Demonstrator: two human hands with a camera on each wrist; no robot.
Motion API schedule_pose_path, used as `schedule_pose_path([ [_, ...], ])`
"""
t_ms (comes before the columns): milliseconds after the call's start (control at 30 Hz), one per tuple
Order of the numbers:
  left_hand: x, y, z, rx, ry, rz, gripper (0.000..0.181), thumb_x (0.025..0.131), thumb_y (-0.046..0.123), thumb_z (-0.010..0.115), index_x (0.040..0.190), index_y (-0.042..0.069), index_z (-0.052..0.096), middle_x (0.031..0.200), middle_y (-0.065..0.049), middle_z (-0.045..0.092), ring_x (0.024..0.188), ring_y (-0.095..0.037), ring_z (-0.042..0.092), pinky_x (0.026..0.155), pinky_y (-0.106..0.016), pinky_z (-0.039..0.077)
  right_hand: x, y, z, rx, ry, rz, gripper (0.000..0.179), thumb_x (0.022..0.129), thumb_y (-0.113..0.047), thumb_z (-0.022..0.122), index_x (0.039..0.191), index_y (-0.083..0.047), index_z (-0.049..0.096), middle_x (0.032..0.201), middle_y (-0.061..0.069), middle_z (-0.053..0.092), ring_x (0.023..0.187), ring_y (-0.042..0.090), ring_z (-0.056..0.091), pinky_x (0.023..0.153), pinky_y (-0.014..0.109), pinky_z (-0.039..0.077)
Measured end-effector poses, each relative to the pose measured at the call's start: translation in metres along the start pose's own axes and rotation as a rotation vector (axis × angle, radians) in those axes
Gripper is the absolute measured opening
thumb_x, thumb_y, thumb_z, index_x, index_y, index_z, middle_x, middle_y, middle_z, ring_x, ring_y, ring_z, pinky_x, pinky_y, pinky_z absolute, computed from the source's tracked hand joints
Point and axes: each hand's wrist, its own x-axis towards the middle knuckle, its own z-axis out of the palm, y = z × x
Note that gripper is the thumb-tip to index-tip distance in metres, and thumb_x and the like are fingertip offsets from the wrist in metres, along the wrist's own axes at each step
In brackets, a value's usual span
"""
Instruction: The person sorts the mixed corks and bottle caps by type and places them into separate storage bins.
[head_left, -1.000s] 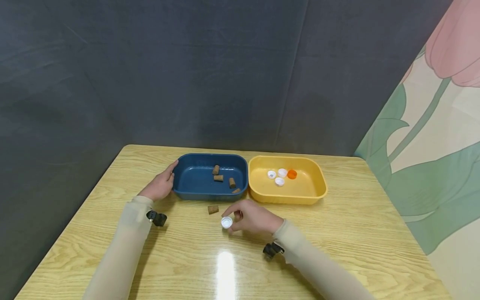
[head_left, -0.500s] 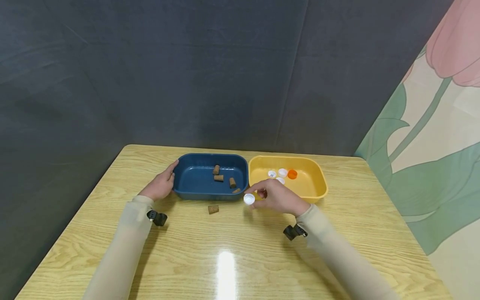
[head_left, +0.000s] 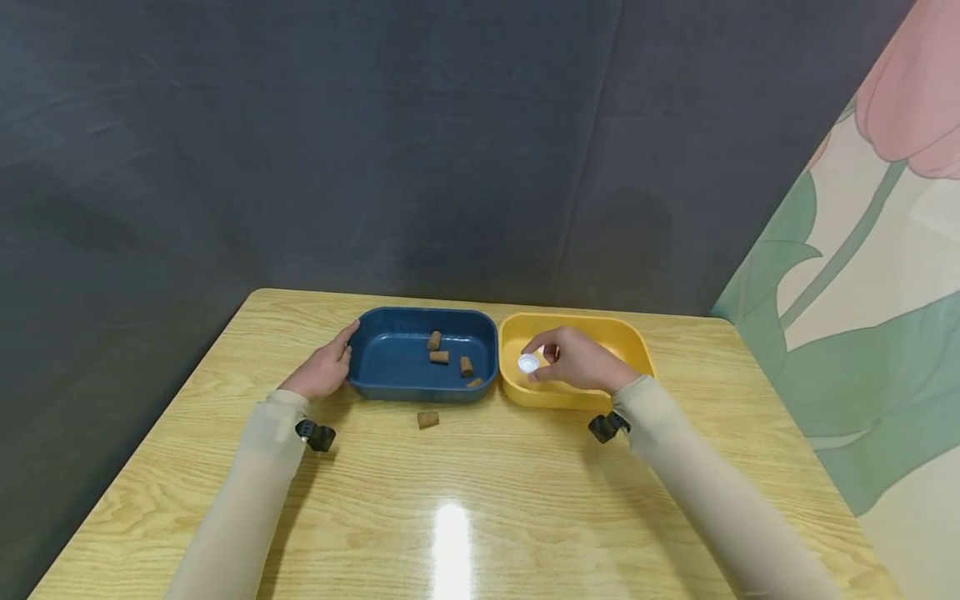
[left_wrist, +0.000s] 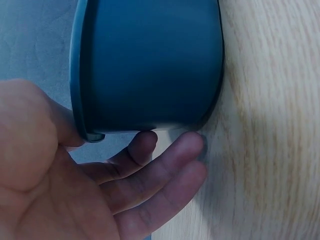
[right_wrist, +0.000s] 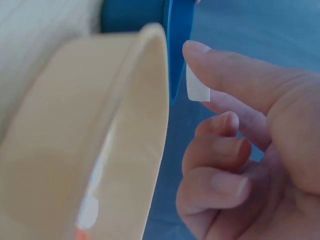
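Observation:
In the head view my right hand (head_left: pixel 581 360) is over the yellow tray (head_left: pixel 570 398), pinching a white bottle cap (head_left: pixel 528 363) between thumb and fingers. The right wrist view shows the cap's white side (right_wrist: pixel 198 86) under the thumb, with the other fingers curled below. My left hand (head_left: pixel 318 371) holds the left end of the blue tray (head_left: pixel 420 393). Up close, its thumb passes behind the rim and its fingers (left_wrist: pixel 172 150) lie by the outer wall. Several corks (head_left: pixel 439 357) lie in the blue tray. My right hand hides most caps in the yellow tray.
One cork (head_left: pixel 428 420) lies on the wooden table (head_left: pixel 375 517) in front of the blue tray. Both trays stand side by side near the table's back edge. Behind hangs a dark cloth (head_left: pixel 375 150), and a flower-patterned surface (head_left: pixel 885 333) slopes along the right.
My right hand has carried the white bottle cap from the table in front of the blue tray, rightward and away from me, over the yellow tray. The left hand has stayed in place.

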Motion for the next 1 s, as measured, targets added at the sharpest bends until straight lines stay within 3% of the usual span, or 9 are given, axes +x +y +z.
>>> schedule_pose_path([
  [167, 0.000, 0.001, 0.000, -0.003, -0.009, 0.003, 0.055, 0.110, 0.014, 0.021, 0.162, 0.010, 0.005, 0.104, -0.026, 0.055, 0.061, -0.020, 0.051, 0.071, -0.038, 0.042, 0.013, 0.012, -0.012, -0.031, -0.002, 0.003, 0.031, 0.085, -0.013, 0.081, 0.113, -0.003, 0.073, 0.075, 0.005, 0.051, 0.068, 0.018, 0.044, 0.064, 0.032, 0.037],
  [300, 0.000, 0.001, 0.000, 0.005, -0.008, 0.006, 0.055, 0.110, 0.014, 0.021, 0.162, 0.010, 0.005, 0.121, -0.028, 0.052, 0.059, -0.020, 0.050, 0.077, -0.042, 0.043, 0.024, 0.017, -0.020, -0.053, -0.018, 0.035, 0.032, 0.085, -0.014, 0.081, 0.115, -0.003, 0.073, 0.071, 0.004, 0.047, 0.065, 0.017, 0.041, 0.062, 0.031, 0.034],
  [433, 0.000, 0.001, 0.000, 0.010, 0.000, 0.010, 0.055, 0.109, 0.013, 0.020, 0.162, 0.009, 0.006, 0.147, -0.030, 0.036, 0.061, -0.020, 0.050, 0.088, -0.048, 0.041, 0.035, 0.020, -0.023, -0.065, -0.038, 0.100, 0.034, 0.086, -0.015, 0.080, 0.118, -0.005, 0.072, 0.077, 0.006, 0.051, 0.069, 0.020, 0.043, 0.064, 0.032, 0.036],
  [600, -0.001, 0.002, 0.000, 0.007, -0.004, 0.007, 0.055, 0.109, 0.013, 0.020, 0.162, 0.009, 0.005, 0.151, -0.030, 0.032, 0.063, -0.022, 0.050, 0.092, -0.050, 0.039, 0.048, 0.026, -0.021, -0.101, -0.072, 0.160, 0.036, 0.088, -0.016, 0.079, 0.122, -0.006, 0.071, 0.107, 0.012, 0.063, 0.085, 0.023, 0.050, 0.076, 0.035, 0.043],
  [700, -0.002, 0.003, 0.001, 0.012, -0.004, 0.005, 0.055, 0.109, 0.014, 0.020, 0.162, 0.009, 0.005, 0.153, -0.029, 0.030, 0.074, -0.027, 0.054, 0.096, -0.051, 0.037, 0.055, 0.031, -0.019, -0.117, -0.097, 0.188, 0.036, 0.088, -0.016, 0.078, 0.123, -0.007, 0.070, 0.118, 0.012, 0.065, 0.089, 0.023, 0.054, 0.081, 0.037, 0.047],
  [800, -0.001, 0.003, 0.001, 0.022, -0.005, 0.003, 0.055, 0.110, 0.014, 0.020, 0.162, 0.010, 0.005, 0.155, -0.028, 0.028, 0.087, -0.030, 0.055, 0.098, -0.051, 0.035, 0.061, 0.033, -0.018, -0.124, -0.120, 0.226, 0.037, 0.089, -0.016, 0.078, 0.124, -0.007, 0.069, 0.116, 0.012, 0.066, 0.089, 0.023, 0.057, 0.084, 0.038, 0.049],
  [1000, -0.002, 0.003, -0.001, 0.013, -0.009, 0.007, 0.055, 0.110, 0.014, 0.020, 0.162, 0.009, 0.005, 0.149, -0.031, 0.034, 0.073, -0.027, 0.052, 0.097, -0.051, 0.036, 0.069, 0.033, -0.019, -0.130, -0.156, 0.278, 0.033, 0.089, -0.018, 0.077, 0.120, -0.009, 0.070, 0.115, 0.011, 0.068, 0.096, 0.025, 0.061, 0.089, 0.041, 0.050],
])
